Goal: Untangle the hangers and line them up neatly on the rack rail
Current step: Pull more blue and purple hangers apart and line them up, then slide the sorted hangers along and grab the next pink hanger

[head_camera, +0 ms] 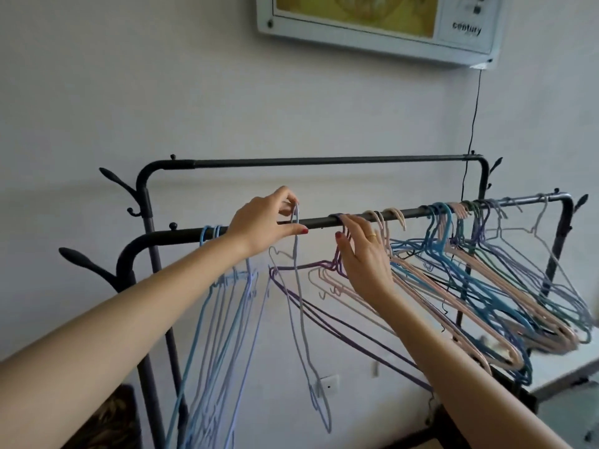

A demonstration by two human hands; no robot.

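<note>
A black rack rail [319, 221] runs across the view. My left hand [261, 223] pinches the hook of a pale lilac wire hanger [296, 254] at the rail, just left of the middle. My right hand [363, 251] rests with curled fingers on the necks of purple hangers [303, 301] and pink hangers [387, 236] hooked on the rail. A few light blue hangers [223, 306] hang in a row at the left. A tangled bunch of blue, pink, green and grey hangers [492, 286] crowds the right part of the rail.
A second black rail [324, 161] runs higher behind the front one. Side pegs [86, 262] stick out from the rack's left post. A white wall unit [379, 24] with a hanging black cord [471, 124] is above. A socket [328, 385] sits low on the wall.
</note>
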